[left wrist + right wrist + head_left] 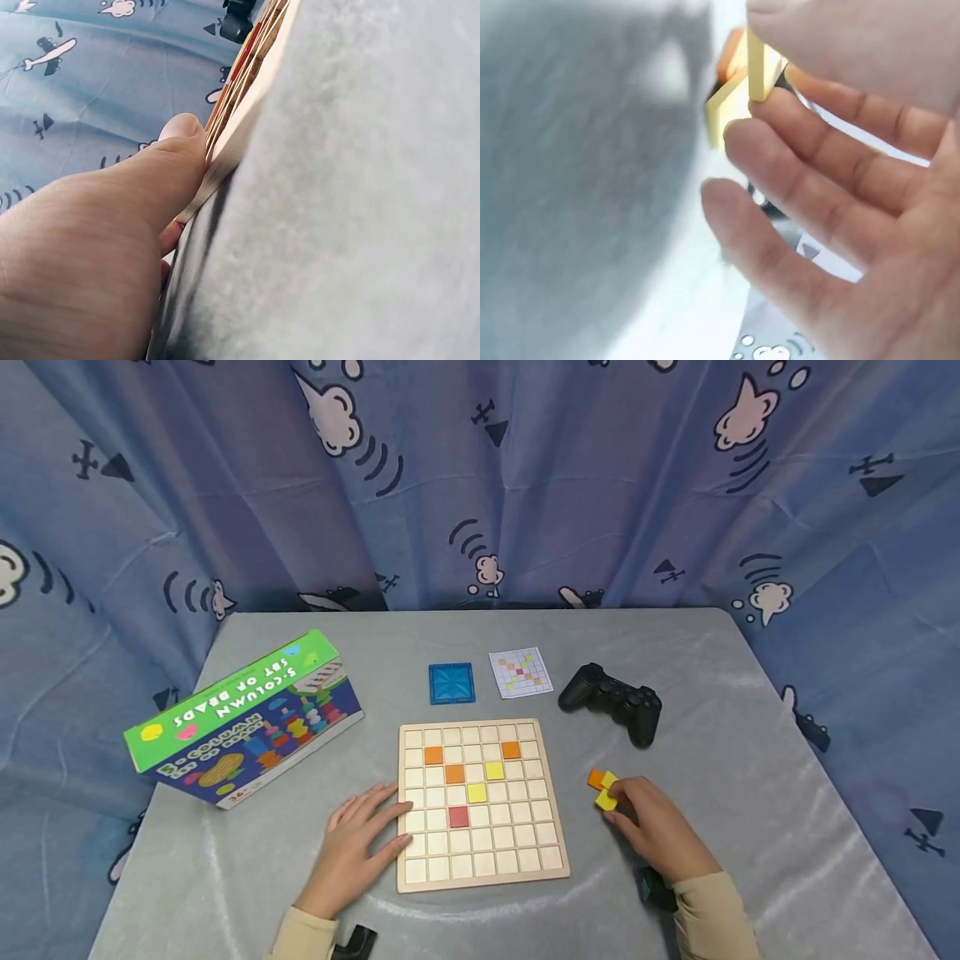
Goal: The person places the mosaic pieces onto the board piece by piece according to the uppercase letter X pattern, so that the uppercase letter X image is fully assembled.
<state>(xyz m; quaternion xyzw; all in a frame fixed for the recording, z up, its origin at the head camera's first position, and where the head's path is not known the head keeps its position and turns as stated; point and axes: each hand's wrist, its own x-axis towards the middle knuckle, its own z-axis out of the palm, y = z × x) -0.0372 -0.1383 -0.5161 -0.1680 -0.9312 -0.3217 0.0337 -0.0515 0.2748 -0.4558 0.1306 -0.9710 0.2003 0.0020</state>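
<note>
A wooden grid board [482,864] lies on the grey table, with orange, yellow and one red tile set in its squares. My left hand [365,827] rests flat against the board's left edge [232,142], fingers straight. My right hand [651,822] is on the table to the right of the board and pinches a yellow tile [607,799] from a small heap of yellow and orange tiles [597,778]. In the right wrist view the yellow tile [757,71] sits between thumb and fingertips, slightly blurred.
A green and blue "5-column set of beads" box [243,720] lies at the left. Behind the board are a blue square tile [452,683], a pattern card [520,672] and a black game controller [613,700]. A blue printed curtain surrounds the table.
</note>
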